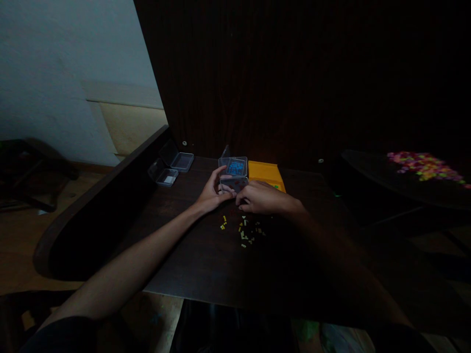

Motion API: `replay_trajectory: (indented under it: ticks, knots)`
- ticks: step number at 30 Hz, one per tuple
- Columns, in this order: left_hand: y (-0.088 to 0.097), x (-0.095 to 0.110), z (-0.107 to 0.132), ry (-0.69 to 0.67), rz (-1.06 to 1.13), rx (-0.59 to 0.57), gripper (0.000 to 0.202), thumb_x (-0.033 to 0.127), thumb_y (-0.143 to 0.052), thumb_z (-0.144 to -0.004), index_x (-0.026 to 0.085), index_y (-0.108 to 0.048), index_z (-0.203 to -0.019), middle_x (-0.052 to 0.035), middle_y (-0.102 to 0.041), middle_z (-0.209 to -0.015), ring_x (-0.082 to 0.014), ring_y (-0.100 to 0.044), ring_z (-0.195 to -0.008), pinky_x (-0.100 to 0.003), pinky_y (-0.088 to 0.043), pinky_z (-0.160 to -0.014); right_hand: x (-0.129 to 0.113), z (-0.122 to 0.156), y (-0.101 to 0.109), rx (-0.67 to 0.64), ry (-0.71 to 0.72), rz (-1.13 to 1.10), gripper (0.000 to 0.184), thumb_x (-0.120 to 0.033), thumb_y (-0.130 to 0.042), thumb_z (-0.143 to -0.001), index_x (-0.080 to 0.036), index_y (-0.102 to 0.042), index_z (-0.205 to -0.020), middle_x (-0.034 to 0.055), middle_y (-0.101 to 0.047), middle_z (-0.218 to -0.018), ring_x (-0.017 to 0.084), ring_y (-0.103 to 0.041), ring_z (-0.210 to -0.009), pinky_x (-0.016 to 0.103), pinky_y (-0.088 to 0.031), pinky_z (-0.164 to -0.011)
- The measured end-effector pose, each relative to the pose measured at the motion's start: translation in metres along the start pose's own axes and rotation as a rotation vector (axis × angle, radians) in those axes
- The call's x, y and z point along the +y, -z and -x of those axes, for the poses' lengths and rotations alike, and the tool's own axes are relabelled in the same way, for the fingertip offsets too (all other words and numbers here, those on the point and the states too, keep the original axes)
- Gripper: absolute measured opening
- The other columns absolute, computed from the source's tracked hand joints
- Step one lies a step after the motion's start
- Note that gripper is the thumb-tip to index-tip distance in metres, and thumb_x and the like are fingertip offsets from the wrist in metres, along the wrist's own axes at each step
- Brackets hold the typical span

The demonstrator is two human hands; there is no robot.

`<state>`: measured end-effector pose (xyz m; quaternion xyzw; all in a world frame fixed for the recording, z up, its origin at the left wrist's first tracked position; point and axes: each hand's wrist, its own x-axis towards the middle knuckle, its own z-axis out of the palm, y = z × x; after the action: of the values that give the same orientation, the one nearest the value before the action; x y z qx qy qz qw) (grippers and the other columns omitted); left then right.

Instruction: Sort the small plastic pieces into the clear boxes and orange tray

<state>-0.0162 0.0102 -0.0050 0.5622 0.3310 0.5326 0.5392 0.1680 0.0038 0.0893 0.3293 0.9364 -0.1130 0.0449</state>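
A small clear plastic box [233,172] with a blue patch inside stands on the dark wooden table [206,260]. My left hand [212,191] curls around the box's left side, its fingers touching it. My right hand [259,198] lies just in front and to the right of the box, its fingertips pinched together close to the left hand's; what they hold is too small and dark to make out. Several tiny yellow pieces [243,230] lie scattered on the table just below both hands.
An orange flat tray [265,173] lies behind the right hand. Two open clear boxes [171,167] sit at the table's far left. A dark wooden panel rises behind. At right, a round dark table holds a heap of bright pieces [425,165].
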Motion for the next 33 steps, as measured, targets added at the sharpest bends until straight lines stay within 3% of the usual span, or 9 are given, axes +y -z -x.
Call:
replay_trajectory:
  ticks: [7,18,25,33]
  knots:
    - [-0.001,0.001,0.0,-0.008,-0.033,0.069,0.089,0.021,-0.082,-0.06,0.027,-0.036,-0.136,-0.0076,-0.052,-0.123,-0.0084,-0.061,-0.075,-0.027,-0.053,-0.074,-0.004,-0.002,-0.011,-0.042,-0.007,0.02,0.023,-0.021,-0.064,-0.081,-0.025,-0.074,-0.102,0.0083,-0.067,-0.101,0.023,-0.058,-0.098,0.029,-0.04,-0.077]
    - [-0.002,0.005,0.001,-0.011,-0.041,0.061,0.087,0.023,-0.081,-0.06,0.027,-0.036,-0.135,-0.0073,-0.053,-0.119,-0.0101,-0.061,-0.075,-0.03,-0.052,-0.075,-0.003,-0.007,-0.017,-0.018,-0.051,0.004,0.014,-0.022,-0.062,-0.084,-0.022,-0.073,-0.093,0.0069,-0.065,-0.094,0.02,-0.057,-0.09,0.027,-0.038,-0.072]
    - [-0.001,0.003,0.001,-0.015,-0.057,0.049,0.087,0.023,-0.081,-0.06,0.027,-0.037,-0.135,-0.0076,-0.053,-0.12,-0.0101,-0.061,-0.075,-0.03,-0.053,-0.075,-0.002,-0.008,-0.016,-0.053,-0.018,-0.025,0.016,-0.02,-0.063,-0.084,-0.023,-0.073,-0.096,0.0073,-0.065,-0.094,0.022,-0.057,-0.093,0.028,-0.037,-0.072]
    - [0.0,0.0,0.0,-0.029,-0.054,0.052,0.088,0.024,-0.082,-0.06,0.027,-0.037,-0.136,-0.0083,-0.055,-0.121,-0.0112,-0.062,-0.077,-0.032,-0.054,-0.077,0.005,-0.007,-0.015,-0.108,-0.021,-0.047,0.012,-0.019,-0.064,-0.08,-0.022,-0.071,-0.09,0.0036,-0.065,-0.085,0.018,-0.056,-0.082,0.025,-0.035,-0.064]
